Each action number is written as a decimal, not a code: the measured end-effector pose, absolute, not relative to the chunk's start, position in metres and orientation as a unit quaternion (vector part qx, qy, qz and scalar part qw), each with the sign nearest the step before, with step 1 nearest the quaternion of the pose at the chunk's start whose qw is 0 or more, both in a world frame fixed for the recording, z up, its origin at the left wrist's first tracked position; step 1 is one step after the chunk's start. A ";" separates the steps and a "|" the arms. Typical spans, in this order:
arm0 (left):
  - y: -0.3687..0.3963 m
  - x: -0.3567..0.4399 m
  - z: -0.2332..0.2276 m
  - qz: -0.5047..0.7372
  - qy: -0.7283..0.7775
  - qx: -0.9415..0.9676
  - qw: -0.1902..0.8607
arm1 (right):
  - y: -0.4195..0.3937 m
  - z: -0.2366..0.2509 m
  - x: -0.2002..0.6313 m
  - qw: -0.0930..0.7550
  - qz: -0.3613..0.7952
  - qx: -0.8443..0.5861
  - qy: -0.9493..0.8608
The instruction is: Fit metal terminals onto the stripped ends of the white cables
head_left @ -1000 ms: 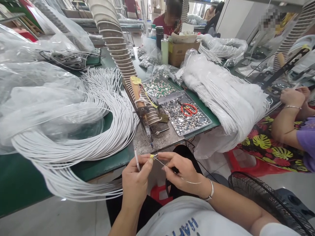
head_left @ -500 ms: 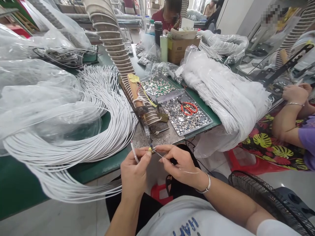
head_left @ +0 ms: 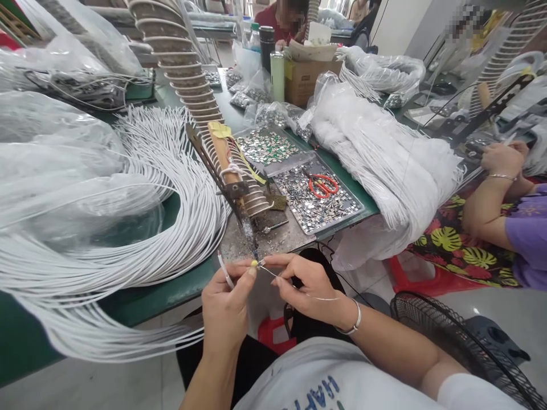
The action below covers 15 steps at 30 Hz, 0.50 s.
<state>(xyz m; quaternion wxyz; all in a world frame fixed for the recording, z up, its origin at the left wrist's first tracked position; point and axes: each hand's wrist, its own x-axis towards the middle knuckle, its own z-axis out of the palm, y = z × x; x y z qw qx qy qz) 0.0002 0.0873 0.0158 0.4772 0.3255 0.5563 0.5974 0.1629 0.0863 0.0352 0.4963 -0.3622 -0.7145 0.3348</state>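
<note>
My left hand [head_left: 226, 304] pinches the end of a white cable [head_left: 224, 270] with a small metal piece at its fingertips. Close beside it, my right hand [head_left: 310, 285] holds a thin solder wire [head_left: 273, 272] that trails back over the wrist. Both meet just below the tip of a soldering iron [head_left: 247, 228] fixed at a slant on a stand above the grey work plate [head_left: 282, 239]. A large bundle of white cables [head_left: 162, 188] curves across the green table on my left.
A metal tray of small metal parts [head_left: 316, 199] with red scissors [head_left: 322, 185] lies right of the iron. Bagged white cables [head_left: 384, 154] pile further right. Another person's arm [head_left: 491, 199] rests at the right edge. A floor fan [head_left: 448, 330] stands lower right.
Both hands have risen slightly toward the soldering iron tip, still holding the cable end and the solder wire. The view has drifted a little right and down.
</note>
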 end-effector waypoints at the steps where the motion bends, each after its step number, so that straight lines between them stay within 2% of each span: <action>1: 0.086 0.001 0.015 0.595 0.558 0.312 0.487 | 0.086 0.033 0.163 0.493 0.337 -0.364 -0.715; 9: 0.083 0.007 0.026 0.588 0.549 0.203 0.559 | 0.084 0.027 0.163 0.498 0.329 -0.346 -0.724; 15: 0.088 0.010 0.036 0.585 0.529 0.195 0.583 | 0.088 0.035 0.161 0.512 0.321 -0.346 -0.718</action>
